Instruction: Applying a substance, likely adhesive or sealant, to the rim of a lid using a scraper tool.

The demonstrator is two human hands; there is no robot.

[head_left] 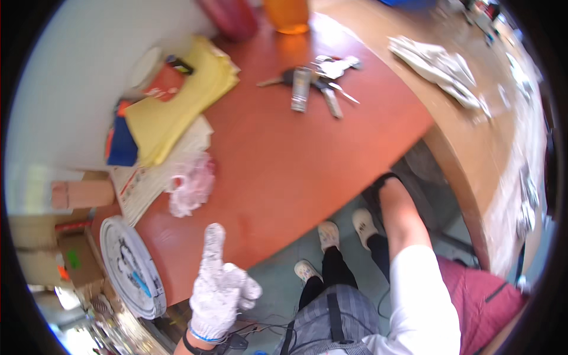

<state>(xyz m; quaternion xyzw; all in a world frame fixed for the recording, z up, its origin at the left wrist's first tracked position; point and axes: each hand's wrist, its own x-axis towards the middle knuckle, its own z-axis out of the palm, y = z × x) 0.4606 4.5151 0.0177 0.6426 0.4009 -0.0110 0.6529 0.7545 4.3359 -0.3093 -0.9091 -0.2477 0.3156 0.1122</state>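
My left hand (216, 296), in a soiled white knit glove, hovers at the near left edge of the table (296, 171). Its index finger points up and away, the other fingers partly bend, and nothing shows in its grasp. A crumpled pink plastic bag (194, 183) lies just beyond that fingertip. My right forearm (402, 210) reaches forward past the right table edge. At its end a dark band or covering (383, 179) shows; the fingers of my right hand are hidden or too dark to make out.
A key bunch (319, 83) lies on the far table, below an orange container (288, 15). Yellow cloth (183, 106) and papers (157, 180) cover the left side, beside a round white lid (133, 269). White gloves (438, 71) rest on the brown right-hand table (473, 154).
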